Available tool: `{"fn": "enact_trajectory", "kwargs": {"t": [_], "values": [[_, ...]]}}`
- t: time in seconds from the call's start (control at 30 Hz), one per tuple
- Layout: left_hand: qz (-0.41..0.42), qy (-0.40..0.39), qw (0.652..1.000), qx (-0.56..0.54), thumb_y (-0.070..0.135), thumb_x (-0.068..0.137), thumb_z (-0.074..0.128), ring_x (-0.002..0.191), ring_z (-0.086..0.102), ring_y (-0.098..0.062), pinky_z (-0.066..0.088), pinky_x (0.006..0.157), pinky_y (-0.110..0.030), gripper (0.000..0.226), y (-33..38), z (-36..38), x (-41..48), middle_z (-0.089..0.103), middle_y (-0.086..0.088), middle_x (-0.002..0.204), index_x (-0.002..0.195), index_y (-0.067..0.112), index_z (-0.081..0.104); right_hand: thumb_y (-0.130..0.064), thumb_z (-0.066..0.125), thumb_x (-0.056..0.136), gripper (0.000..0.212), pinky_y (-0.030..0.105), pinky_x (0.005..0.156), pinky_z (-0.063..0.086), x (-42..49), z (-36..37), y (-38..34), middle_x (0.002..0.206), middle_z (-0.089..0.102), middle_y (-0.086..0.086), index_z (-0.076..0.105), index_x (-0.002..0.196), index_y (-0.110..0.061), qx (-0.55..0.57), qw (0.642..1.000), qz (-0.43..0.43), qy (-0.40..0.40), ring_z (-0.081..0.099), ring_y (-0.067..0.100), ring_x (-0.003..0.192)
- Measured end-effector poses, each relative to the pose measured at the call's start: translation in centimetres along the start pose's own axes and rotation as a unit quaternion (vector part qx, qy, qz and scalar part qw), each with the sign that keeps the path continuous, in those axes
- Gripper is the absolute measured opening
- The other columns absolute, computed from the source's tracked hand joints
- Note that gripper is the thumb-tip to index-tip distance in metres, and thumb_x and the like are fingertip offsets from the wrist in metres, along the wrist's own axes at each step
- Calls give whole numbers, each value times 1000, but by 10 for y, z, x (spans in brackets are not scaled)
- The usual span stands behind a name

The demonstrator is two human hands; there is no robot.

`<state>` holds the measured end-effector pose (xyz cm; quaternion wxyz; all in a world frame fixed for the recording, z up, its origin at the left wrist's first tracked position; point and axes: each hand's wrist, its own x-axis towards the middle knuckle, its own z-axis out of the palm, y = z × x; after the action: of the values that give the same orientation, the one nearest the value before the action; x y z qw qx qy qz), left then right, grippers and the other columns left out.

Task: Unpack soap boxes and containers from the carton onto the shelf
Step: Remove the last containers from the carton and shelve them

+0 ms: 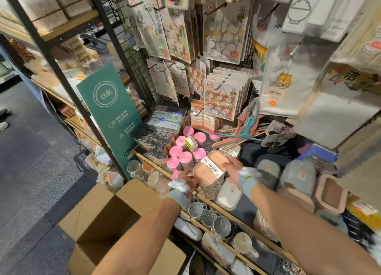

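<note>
A stack of pink soap boxes (208, 174) with a white "SOAP BOX" label sits on the shelf (224, 209) near its wooden front edge. My left hand (185, 178) grips the stack's left side and my right hand (234, 169) grips its right side. Both hands wear grey gloves with the fingers bare. The open brown carton (115, 221) stands on the floor at the lower left; its inside is dark and I cannot see what it holds.
Pink-lidded jars (181, 153) and clear-lidded tins stand just behind the stack. Grey and pink containers (299, 177) fill the shelf to the right. Packaged goods hang on a wire rack (222, 47) above. A green sign (111, 109) leans on the left post. Cups (220, 223) line the lower shelf.
</note>
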<state>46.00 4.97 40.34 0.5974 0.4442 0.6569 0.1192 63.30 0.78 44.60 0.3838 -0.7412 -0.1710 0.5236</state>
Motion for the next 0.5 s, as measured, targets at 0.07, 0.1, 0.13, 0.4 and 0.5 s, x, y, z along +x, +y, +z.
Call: {"fn": "enact_trajectory", "kwargs": {"t": [0.07, 0.1, 0.13, 0.4, 0.5], "values": [[1, 4, 999, 53, 22, 49, 79, 104, 62, -32, 49, 95, -49, 68, 2, -2, 3, 62, -12, 110, 111, 19, 50, -18, 53, 90, 49, 35, 83, 50, 5, 5, -4, 137, 45, 2, 41, 137, -25, 1, 1000, 9, -16, 47, 22, 110], [1, 6, 998, 67, 23, 52, 80, 106, 61, -30, 49, 96, -47, 65, 7, -3, -3, 62, -11, 112, 109, 21, 49, -20, 54, 90, 51, 35, 83, 49, 6, 6, -5, 137, 43, 0, 39, 138, -28, 5, 1000, 17, -18, 46, 22, 116], [4, 6, 997, 71, 20, 59, 80, 105, 60, -28, 49, 97, -44, 61, 11, -3, -8, 60, -9, 111, 112, 19, 51, -21, 55, 90, 52, 34, 82, 49, 8, 7, -7, 138, 42, 0, 38, 138, -30, 10, 999, 25, -21, 45, 23, 120], [33, 2, 992, 124, 12, 83, 68, 84, 53, -19, 46, 55, -15, 22, 15, -3, -4, 58, -7, 93, 103, 11, 58, -26, 54, 89, 60, 31, 79, 51, 14, 13, -7, 150, 30, -1, 30, 144, -35, 2, 999, 45, -16, 42, 23, 127], [42, 9, 988, 150, 16, 86, 65, 85, 57, -23, 50, 69, -26, 15, 13, -2, -3, 62, -11, 93, 98, 8, 61, -26, 53, 91, 60, 37, 94, 49, 14, 17, -5, 151, 27, 0, 28, 145, -32, 7, 999, 46, -8, 39, 24, 130]]}}
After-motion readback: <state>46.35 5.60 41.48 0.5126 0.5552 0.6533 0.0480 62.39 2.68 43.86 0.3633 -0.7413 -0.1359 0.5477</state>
